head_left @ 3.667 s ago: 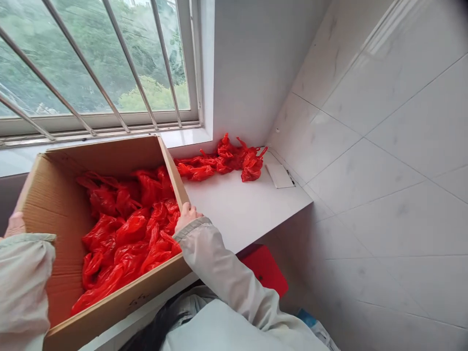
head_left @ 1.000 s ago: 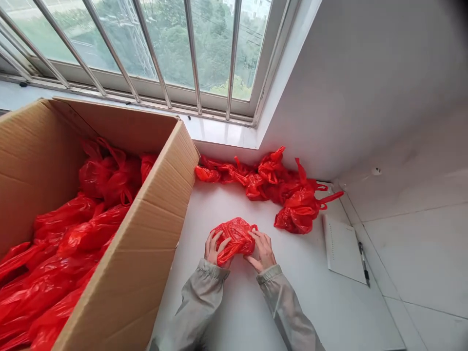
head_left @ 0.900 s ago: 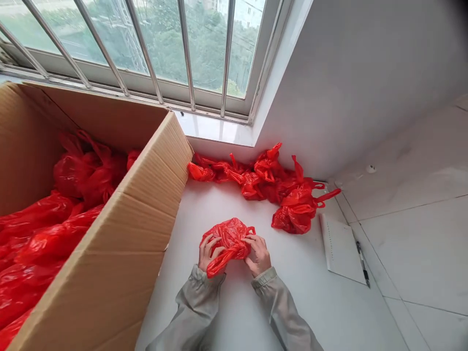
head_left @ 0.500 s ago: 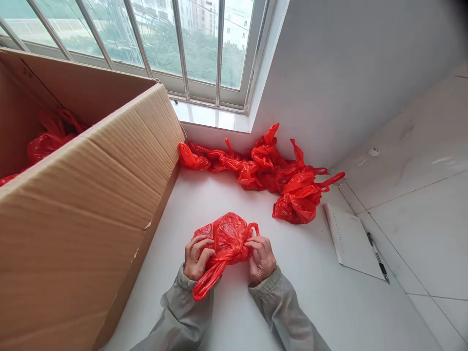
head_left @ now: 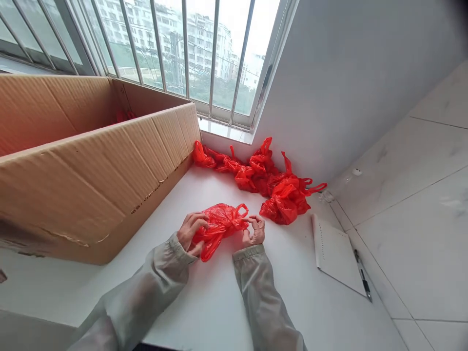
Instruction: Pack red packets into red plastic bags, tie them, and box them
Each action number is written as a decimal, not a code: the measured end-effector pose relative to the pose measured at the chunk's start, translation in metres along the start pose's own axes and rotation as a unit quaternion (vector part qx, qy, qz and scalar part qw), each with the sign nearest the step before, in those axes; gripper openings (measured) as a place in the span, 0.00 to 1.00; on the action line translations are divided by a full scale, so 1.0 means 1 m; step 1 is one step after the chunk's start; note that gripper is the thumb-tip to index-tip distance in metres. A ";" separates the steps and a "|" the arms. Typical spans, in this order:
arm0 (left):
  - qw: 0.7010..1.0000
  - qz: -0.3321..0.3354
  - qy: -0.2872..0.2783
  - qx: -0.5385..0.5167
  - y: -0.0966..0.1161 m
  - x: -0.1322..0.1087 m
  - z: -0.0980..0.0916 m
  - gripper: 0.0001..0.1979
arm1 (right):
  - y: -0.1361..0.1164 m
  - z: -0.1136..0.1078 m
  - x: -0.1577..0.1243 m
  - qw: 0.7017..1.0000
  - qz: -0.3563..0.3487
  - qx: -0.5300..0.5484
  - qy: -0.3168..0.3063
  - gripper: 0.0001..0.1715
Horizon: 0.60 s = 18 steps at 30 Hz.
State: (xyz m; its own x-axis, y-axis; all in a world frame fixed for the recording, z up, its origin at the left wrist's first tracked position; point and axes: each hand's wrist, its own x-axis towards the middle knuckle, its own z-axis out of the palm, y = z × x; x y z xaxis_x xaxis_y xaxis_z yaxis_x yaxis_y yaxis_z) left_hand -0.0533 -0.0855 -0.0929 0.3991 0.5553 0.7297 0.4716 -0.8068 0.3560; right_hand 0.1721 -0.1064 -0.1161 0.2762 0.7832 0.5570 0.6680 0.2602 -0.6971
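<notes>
A crumpled red plastic bag (head_left: 219,223) lies mid-counter (head_left: 219,302), between both hands. The left hand (head_left: 190,231) has its grip clenched around the bag's left end. The right hand (head_left: 255,232) pinches a handle loop at its right end. A big cardboard box (head_left: 91,170) crowds in from the left. Farther back, a heap of red bags (head_left: 272,187) lines the wall. On the right lie a notepad (head_left: 334,256) and a pen (head_left: 362,281), well apart from the hands.

bright daylight from window (head_left: 204,53) | sky blown out | edges bowed — top-right corner dark
</notes>
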 end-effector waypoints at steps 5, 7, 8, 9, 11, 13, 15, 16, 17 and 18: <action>0.995 0.023 -0.044 0.087 0.016 0.029 0.021 0.18 | -0.018 0.000 -0.008 0.998 -0.036 -0.008 -0.059 0.21; 0.988 0.007 -0.082 0.128 0.012 0.037 0.032 0.17 | -0.022 0.005 -0.008 0.995 -0.026 -0.045 -0.088 0.21; 0.987 -0.008 -0.092 0.132 0.009 0.038 0.035 0.16 | -0.022 0.008 -0.007 0.993 -0.018 -0.059 -0.103 0.20; 0.988 -0.028 -0.092 0.120 0.004 0.039 0.037 0.13 | -0.021 0.011 -0.006 0.991 -0.010 -0.063 -0.115 0.18; 0.993 -0.067 -0.074 0.065 -0.004 0.037 0.035 0.07 | -0.017 0.016 -0.003 0.991 0.003 -0.051 -0.124 0.16; 0.994 -0.093 -0.053 0.009 -0.011 0.035 0.027 0.09 | -0.012 0.018 -0.001 0.995 0.024 -0.018 -0.094 0.14; 0.993 -0.107 -0.040 -0.017 -0.016 0.035 0.014 0.13 | -0.005 0.017 0.001 0.997 0.058 0.013 -0.045 0.13; 0.993 -0.110 -0.039 -0.017 -0.018 0.036 0.008 0.14 | -0.001 0.015 0.002 0.996 0.078 0.023 -0.022 0.12; 0.992 -0.122 -0.032 -0.029 -0.020 0.038 0.003 0.15 | 0.004 0.013 0.004 0.995 0.099 0.028 -0.003 0.12; 0.986 -0.152 -0.013 -0.066 -0.022 0.041 -0.001 0.15 | 0.009 0.010 0.006 0.992 0.119 0.030 0.010 0.12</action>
State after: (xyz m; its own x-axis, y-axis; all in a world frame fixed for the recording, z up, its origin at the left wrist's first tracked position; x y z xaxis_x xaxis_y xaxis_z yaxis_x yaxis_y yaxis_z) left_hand -0.0482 -0.0451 -0.0703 0.2755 0.7792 0.5630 0.4670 -0.6204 0.6301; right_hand 0.1728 -0.0941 -0.1237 0.4353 0.8152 0.3821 0.5407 0.1026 -0.8349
